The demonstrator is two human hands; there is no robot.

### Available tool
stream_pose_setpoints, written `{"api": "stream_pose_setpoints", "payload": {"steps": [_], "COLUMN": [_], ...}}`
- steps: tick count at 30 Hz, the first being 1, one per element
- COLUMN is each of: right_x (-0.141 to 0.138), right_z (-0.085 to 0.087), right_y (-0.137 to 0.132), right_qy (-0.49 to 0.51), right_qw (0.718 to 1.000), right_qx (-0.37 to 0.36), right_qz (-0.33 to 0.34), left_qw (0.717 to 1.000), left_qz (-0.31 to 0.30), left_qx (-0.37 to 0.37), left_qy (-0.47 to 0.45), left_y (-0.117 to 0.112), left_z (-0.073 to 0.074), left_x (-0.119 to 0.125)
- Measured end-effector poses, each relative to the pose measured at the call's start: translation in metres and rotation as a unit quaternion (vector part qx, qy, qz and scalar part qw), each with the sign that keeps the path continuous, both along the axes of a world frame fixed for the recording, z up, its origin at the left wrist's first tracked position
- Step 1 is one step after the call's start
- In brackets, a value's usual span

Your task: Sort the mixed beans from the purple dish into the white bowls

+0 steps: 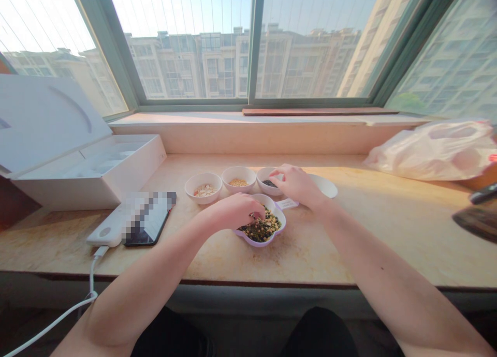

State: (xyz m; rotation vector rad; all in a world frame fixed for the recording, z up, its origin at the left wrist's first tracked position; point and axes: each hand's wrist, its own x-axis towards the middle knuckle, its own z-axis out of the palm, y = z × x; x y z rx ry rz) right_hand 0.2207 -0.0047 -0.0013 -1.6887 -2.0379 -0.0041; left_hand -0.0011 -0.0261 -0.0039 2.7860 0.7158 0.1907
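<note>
Dry food mix [262,228] – dark flakes flecked with yellow bits – lies heaped in a flower-shaped white dish [284,220] with a lilac rim. The left hand [233,212] is bunched over the dish's far edge, its fingertips [253,216] down at the mix; whether they pinch anything cannot be told. The right hand [297,186] sits apart from it, fingers [277,173] spread and resting at a small white bowl [264,187] just behind the dish.

That bowl holds a little dark filling [269,183]. Left of it, also behind the dish, a second bowl [229,172] holds yellow pieces [238,182], and a third bowl [194,183] holds pale flakes [204,191]. All 3 hold small portions, while the dish is well filled. A paper slip [287,204] touches the dish's right side, and a round white plate [328,186] lies further right.

Left of the dish are a smartphone [161,217], a white power bank [104,228] with its cable [91,287], and an open white box [85,178]. Well right lies a plastic bag [430,150] – all on the stone window ledge [361,238].
</note>
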Motion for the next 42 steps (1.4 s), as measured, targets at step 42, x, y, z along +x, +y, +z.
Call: {"api": "stream_pose_setpoints", "payload": {"steps": [42], "right_x": [-0.006], "right_z": [-0.001], "right_y": [0.000], "right_qy": [0.101], "right_qw": [0.993], "right_qx": [0.010], "right_qz": [0.061], "left_qw": [0.979], "left_qz": [0.175], "left_qx": [0.058], "left_qy": [-0.083], "left_y": [0.004], "left_z": [-0.008], "left_x": [0.003]}}
